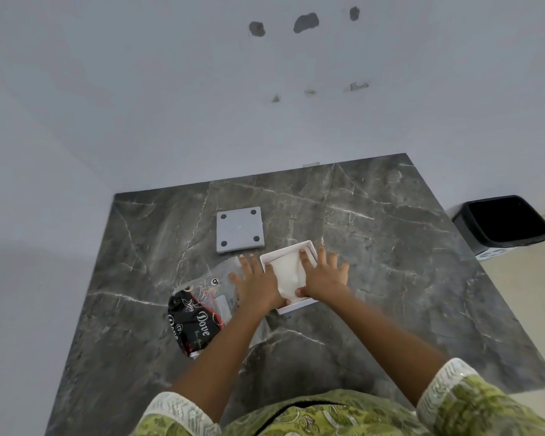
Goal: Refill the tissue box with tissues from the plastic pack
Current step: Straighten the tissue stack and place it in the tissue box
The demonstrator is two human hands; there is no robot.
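Note:
A white square tissue box (309, 247) lies open side up in the middle of the table, with a stack of white tissues (288, 273) inside it. My left hand (257, 283) rests flat over the box's left rim, fingers spread, thumb touching the tissues. My right hand (323, 275) lies spread over the right rim, its index finger and thumb pressing on the tissue stack. The plastic pack (197, 316), clear with a black and red "Dove" print, lies flattened to the left of the box, partly under my left forearm.
A grey square lid (239, 229) with four dark feet lies upside down behind the box. The dark marble table (390, 278) stands against a pale wall. A black waste bin (504, 221) stands on the floor at the right.

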